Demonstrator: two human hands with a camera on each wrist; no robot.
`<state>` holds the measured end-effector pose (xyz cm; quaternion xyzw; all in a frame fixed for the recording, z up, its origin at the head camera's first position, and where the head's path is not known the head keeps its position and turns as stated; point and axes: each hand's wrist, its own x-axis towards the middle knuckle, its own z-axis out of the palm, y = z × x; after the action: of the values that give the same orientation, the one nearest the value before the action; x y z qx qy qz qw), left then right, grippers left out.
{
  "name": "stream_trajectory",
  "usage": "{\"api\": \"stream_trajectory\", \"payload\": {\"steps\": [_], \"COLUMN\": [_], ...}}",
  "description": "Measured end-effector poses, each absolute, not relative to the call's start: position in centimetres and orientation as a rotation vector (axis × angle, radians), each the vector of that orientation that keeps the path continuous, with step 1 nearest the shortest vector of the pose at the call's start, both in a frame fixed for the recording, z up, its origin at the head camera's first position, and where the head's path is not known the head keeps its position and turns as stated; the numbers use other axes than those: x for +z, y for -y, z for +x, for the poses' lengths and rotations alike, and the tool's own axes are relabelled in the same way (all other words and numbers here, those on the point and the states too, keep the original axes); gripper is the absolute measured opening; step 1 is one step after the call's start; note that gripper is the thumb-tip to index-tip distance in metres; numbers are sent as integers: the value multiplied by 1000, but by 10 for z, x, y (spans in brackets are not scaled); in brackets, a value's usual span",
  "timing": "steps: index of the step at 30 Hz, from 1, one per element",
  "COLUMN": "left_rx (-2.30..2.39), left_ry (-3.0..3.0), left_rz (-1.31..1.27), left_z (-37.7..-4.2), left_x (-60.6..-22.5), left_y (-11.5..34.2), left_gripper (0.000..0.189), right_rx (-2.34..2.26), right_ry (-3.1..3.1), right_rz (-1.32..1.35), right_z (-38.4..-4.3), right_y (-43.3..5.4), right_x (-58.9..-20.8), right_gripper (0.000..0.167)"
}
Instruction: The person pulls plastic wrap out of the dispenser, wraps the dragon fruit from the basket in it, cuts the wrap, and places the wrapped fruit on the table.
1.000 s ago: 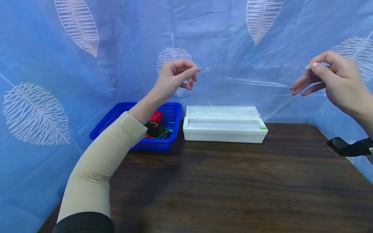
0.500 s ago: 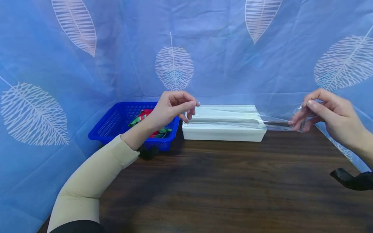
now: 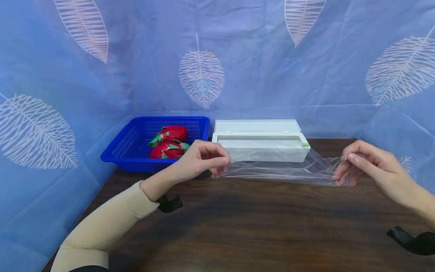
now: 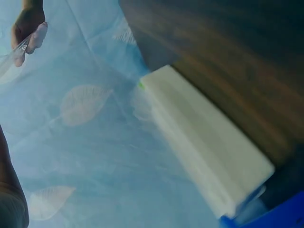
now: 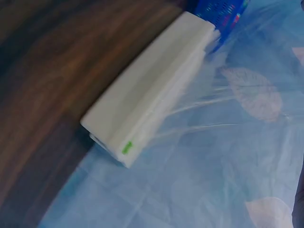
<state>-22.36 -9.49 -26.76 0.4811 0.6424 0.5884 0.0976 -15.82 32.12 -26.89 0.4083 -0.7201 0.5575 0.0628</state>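
Note:
A sheet of clear plastic wrap (image 3: 282, 173) is stretched between my two hands above the table, in front of a white box. The left hand (image 3: 207, 158) pinches its left end between thumb and fingers. At the other end, the right hand (image 3: 374, 170) pinches a bunched corner; this hand also shows at the top left of the left wrist view. Behind the wrap stands the long white wrap dispenser box (image 3: 261, 151), lid raised, with a green piece (image 3: 305, 144) at its right end. Part of the box front shows through the film.
Left of the dispenser sits a blue plastic basket (image 3: 125, 163) holding red dragon fruits (image 3: 173, 133) with green-tipped scales. A dark wooden table (image 3: 258, 223) extends toward me. Blue leaf-patterned cloth (image 3: 244, 75) hangs at the back and sides.
Both hands have come down and toward me with the plastic wrap, from high against the cloth to just in front of the dispenser. The dragon fruits are now less covered by the left arm.

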Motion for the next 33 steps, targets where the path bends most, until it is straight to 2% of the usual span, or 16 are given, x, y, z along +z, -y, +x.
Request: {"api": "stream_trajectory", "payload": {"steps": [7,14,23,33], "left_rx": [1597,1472,1220,999], "left_ry": [-1787,-1705,-1705,-1799], "left_rz": [1457,1387,1306,1376], "left_z": [-214,-209,-206,-205], "left_x": [-306,-337,-373,-397], "left_y": [98,98,98,91], "left_gripper": [26,14,11,9], "right_rx": [1495,1486,1393,1118], "right_ry": [2339,2446,2528,2621], "right_rz": [1175,1168,1279,1341], "right_z": [-145,-135,-125,-124], "right_y": [-320,-319,-319,-322], "right_x": [-303,-339,-388,-409], "right_gripper": [34,36,39,40]}}
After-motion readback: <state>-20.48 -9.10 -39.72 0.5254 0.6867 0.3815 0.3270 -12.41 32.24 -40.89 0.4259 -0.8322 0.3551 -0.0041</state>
